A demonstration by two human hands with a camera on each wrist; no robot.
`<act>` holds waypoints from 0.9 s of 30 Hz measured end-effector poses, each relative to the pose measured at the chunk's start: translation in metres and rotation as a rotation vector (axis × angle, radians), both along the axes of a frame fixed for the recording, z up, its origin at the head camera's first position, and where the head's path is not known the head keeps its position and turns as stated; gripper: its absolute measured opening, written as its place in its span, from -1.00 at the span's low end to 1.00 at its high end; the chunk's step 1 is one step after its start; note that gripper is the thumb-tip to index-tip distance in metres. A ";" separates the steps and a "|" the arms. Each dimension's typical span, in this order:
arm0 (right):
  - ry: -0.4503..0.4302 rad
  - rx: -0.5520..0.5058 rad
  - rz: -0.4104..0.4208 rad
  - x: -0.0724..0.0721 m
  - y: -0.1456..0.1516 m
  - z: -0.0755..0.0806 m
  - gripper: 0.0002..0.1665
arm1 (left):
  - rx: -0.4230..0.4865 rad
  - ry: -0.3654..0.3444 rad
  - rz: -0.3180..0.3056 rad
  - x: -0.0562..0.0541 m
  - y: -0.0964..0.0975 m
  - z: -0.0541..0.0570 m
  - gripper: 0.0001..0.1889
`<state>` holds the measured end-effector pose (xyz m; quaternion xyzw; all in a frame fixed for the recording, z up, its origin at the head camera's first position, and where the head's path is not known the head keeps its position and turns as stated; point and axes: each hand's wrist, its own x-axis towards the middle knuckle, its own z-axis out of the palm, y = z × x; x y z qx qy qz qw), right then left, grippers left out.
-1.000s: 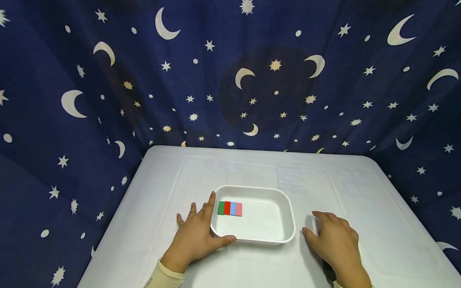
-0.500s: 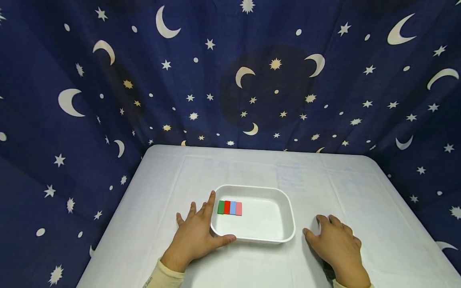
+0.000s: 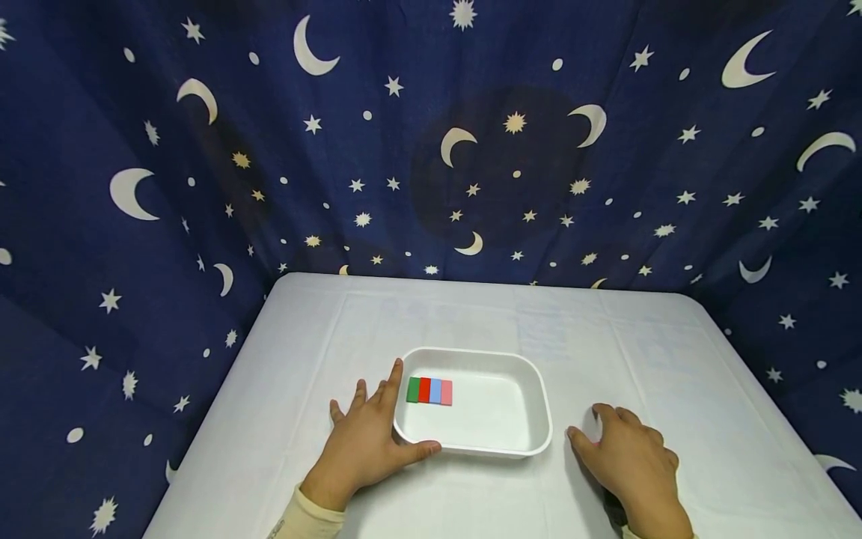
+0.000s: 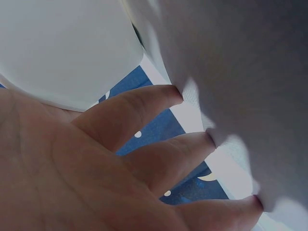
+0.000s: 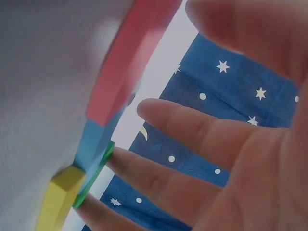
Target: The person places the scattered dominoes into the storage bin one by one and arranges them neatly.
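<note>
Left hand (image 3: 364,445) spread against the white tray (image 3: 494,415) — right hand (image 3: 628,458), fingers also spread, beside coloured blocks (image 5: 94,142).

Dark blue curtain (image 3: 411,150), pale moon-and-star print, white cloth-covered table (image 3: 465,314), rounded far corners
</note>
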<state>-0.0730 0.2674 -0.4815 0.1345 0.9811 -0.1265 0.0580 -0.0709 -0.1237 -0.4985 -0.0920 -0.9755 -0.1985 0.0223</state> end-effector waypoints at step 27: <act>0.062 -0.005 -0.090 0.000 0.008 0.001 -0.12 | 0.004 -0.009 0.000 -0.001 0.000 0.000 0.47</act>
